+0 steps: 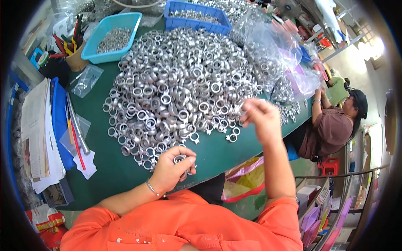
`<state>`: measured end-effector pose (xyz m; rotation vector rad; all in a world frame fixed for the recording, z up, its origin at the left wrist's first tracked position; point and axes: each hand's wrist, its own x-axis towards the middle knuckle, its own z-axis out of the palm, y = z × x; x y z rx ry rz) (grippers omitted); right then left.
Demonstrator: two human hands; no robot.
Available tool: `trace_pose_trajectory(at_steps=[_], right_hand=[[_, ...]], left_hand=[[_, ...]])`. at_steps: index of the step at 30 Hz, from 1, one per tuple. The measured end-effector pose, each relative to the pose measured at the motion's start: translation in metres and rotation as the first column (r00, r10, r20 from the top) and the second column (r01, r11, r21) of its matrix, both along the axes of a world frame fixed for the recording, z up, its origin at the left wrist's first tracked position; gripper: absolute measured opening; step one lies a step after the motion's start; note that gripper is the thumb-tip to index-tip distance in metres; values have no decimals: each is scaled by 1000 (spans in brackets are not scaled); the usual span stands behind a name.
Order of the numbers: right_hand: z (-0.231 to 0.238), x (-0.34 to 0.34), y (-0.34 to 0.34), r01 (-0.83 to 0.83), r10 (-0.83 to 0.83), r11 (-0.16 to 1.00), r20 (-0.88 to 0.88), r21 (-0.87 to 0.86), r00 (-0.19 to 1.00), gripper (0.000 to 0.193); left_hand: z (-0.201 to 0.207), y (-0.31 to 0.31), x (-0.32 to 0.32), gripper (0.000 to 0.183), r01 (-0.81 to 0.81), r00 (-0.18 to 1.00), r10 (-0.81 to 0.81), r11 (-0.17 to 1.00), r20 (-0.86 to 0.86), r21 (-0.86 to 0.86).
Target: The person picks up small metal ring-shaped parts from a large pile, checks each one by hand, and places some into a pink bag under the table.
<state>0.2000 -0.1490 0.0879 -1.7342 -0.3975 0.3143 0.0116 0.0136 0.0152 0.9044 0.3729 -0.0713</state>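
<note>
A large heap of silver metal rings [180, 79], many with small lugs, covers the middle of the green table. My left hand [173, 165] is closed at the heap's near edge, with metal rings [180, 159] held between its thumb and curled fingers. A thin bracelet circles that wrist. Over the heap's right edge, my right hand [263, 119] is raised with thumb and fingers pinched together. It is slightly blurred, and what lies between its fingertips is not clear. A few loose rings [233, 137] lie on the table below it.
A turquoise tray [90, 52] and a blue basket [169, 23] of small metal parts stand behind the heap. Papers [37, 129] and a red pen [78, 144] lie left. Plastic bags [272, 42] sit right; a co-worker [331, 129] sits beyond. A bag [247, 180] hangs below the table edge.
</note>
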Motion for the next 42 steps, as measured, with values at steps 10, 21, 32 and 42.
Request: trace_pose_trajectory(at_steps=[10,21,32,42], right_hand=[[27,91,12,217,-267,878,60,426,962,20],[-81,-74,33,-188,502,793,446,-580,741,20],[-78,-106,9,-352,337,926,122,136,934,15],[-67,-119,14,-147,205,952,-200,269,958,21]], left_hand=[[0,11,-1,8,-113,993,114,991,4,-70],[-4,9,-2,8,-174,977,186,978,107,-112],[2,4,-3,11,67,998,-68,995,8,71],[-10,-2,-4,9,-177,924,-75,787,376,591]])
